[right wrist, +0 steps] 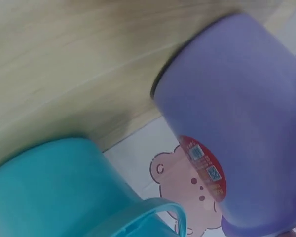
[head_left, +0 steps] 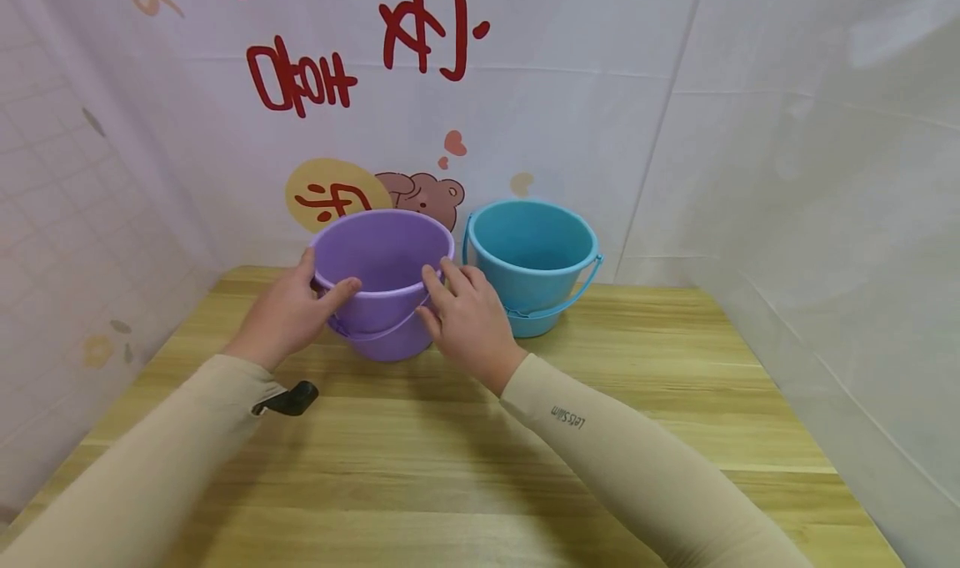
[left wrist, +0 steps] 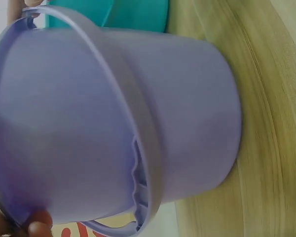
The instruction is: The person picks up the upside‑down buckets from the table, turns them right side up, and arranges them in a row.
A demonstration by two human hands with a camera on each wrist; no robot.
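Observation:
A purple bucket (head_left: 390,318) stands upright on the wooden table, its handle hanging down on the near side. My left hand (head_left: 288,309) grips its left rim, the thumb over the front edge. On the right side of the same rim, my right hand (head_left: 472,318) holds on, with fingers over the edge and thumb against the outer wall. Fingertips (left wrist: 39,224) show at the rim in the left wrist view. A red label (right wrist: 204,168) is stuck on the purple wall. Just right of it stands a blue bucket (head_left: 536,289), its handle lowered.
The wooden table (head_left: 420,468) meets a white printed sheet (head_left: 570,118) at the back, with red lettering and a cartoon bear (head_left: 438,201). Pale sheets hang along the left and right sides. A black strap end (head_left: 292,399) sticks out from the left sleeve.

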